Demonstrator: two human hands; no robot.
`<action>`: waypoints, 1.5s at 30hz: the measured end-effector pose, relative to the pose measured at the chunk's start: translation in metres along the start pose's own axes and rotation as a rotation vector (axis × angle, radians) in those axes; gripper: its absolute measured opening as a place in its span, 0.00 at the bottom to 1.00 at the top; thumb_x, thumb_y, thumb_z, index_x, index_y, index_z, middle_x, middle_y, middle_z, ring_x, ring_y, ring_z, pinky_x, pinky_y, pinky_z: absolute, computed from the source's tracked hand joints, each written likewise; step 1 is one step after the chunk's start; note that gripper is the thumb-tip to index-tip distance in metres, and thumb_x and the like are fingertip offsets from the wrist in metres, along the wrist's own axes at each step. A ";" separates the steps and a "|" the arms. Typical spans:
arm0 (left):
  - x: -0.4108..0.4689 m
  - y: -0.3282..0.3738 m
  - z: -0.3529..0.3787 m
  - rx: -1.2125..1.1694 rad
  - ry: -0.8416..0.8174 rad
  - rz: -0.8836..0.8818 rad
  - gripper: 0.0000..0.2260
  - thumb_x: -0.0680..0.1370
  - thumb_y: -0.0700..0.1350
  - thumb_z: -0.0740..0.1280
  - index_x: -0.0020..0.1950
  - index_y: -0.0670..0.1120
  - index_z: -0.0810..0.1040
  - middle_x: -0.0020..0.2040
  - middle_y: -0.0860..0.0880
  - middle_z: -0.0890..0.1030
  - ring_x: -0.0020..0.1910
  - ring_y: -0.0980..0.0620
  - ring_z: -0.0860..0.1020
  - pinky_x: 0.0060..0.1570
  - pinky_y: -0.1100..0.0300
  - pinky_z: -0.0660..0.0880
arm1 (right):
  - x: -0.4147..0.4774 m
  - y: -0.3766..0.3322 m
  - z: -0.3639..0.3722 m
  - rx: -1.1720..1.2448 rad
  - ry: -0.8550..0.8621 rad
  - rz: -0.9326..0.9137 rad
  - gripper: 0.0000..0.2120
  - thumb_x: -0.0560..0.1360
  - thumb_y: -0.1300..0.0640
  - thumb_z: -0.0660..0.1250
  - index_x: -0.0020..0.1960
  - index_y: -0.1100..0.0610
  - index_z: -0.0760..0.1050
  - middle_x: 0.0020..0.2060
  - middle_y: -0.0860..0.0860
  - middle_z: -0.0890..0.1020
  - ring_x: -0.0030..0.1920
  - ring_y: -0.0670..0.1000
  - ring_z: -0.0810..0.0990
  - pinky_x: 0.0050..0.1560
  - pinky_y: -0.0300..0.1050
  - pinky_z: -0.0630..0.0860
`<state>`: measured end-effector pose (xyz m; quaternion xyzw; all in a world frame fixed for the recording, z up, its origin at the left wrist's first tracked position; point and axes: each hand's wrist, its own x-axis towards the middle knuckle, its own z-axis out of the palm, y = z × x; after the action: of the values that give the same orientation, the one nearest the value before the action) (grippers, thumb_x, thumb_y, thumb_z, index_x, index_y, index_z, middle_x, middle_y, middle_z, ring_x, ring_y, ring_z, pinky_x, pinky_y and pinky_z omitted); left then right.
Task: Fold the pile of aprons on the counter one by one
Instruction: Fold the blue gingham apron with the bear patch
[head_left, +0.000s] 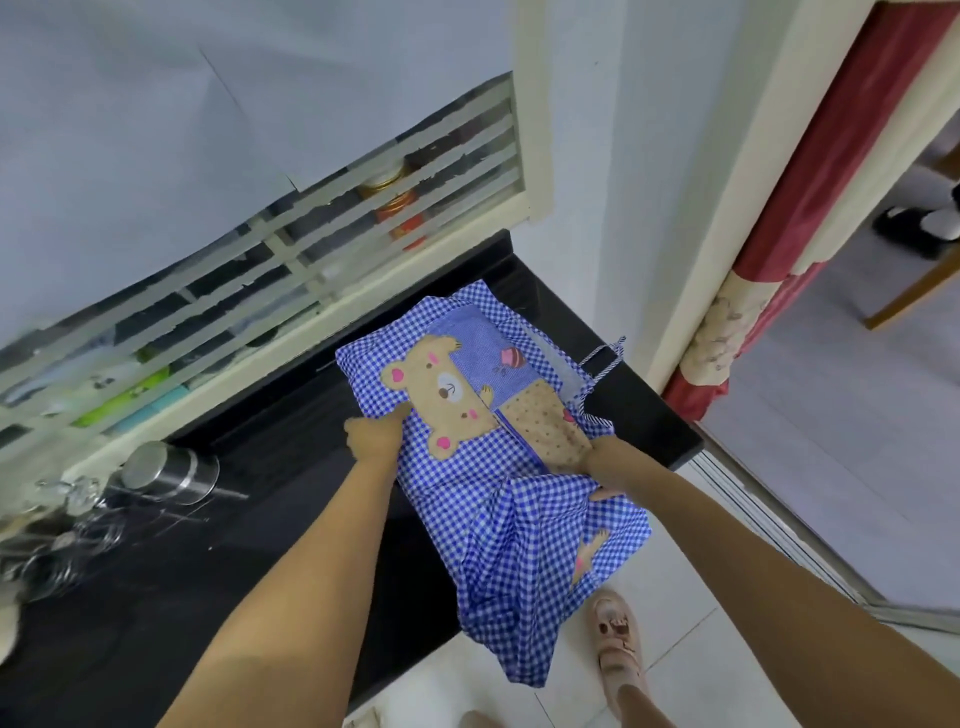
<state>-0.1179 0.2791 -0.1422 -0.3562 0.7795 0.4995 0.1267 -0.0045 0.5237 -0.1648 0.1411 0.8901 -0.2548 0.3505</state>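
1. At the far left of the black worktop (218, 545) a cluster of clear glassware (57, 525) was blurred and cut off by the frame; just right of it stood one steel canister (169, 473).
2. Between the canister and the cloth the worktop lay bare and dark, giving open room.
3. The left hand (375, 435) pinched the left edge of one blue checked apron (498, 431), its grip closed on the fabric beside the bear patch.
4. The apron lay over the worktop's right near corner; its lower part hung off the front edge above the tiled floor. One striped tie (602, 364) trailed at its far right.
5. The right hand (610, 467) held a bunched fold of the apron, fingers partly hidden under the cloth.
6. One sandalled foot (618, 639) showed below; whether more aprons lay beneath could not be told.
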 end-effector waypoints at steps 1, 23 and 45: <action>0.002 -0.001 -0.002 -0.151 -0.083 -0.052 0.27 0.72 0.44 0.75 0.64 0.35 0.70 0.58 0.42 0.77 0.52 0.44 0.77 0.54 0.50 0.75 | 0.002 0.000 -0.001 0.002 -0.008 0.001 0.22 0.80 0.47 0.58 0.56 0.66 0.75 0.52 0.57 0.81 0.52 0.55 0.75 0.60 0.45 0.66; -0.048 -0.122 -0.085 -0.989 0.328 -0.407 0.13 0.76 0.42 0.70 0.58 0.39 0.75 0.58 0.42 0.79 0.43 0.47 0.79 0.54 0.48 0.77 | 0.042 -0.121 -0.093 -0.153 0.434 -0.308 0.09 0.74 0.65 0.63 0.53 0.63 0.77 0.51 0.61 0.81 0.49 0.59 0.79 0.47 0.48 0.74; -0.116 -0.077 -0.007 -1.279 -0.158 -0.515 0.10 0.79 0.33 0.60 0.59 0.39 0.73 0.46 0.42 0.79 0.42 0.46 0.79 0.46 0.50 0.81 | -0.019 -0.013 0.016 0.135 0.814 -0.129 0.22 0.75 0.59 0.67 0.68 0.59 0.68 0.65 0.57 0.70 0.60 0.59 0.73 0.60 0.54 0.73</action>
<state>0.0185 0.3036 -0.1282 -0.4971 0.2110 0.8393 0.0626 0.0123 0.5024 -0.1564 0.1967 0.9443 -0.2575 -0.0567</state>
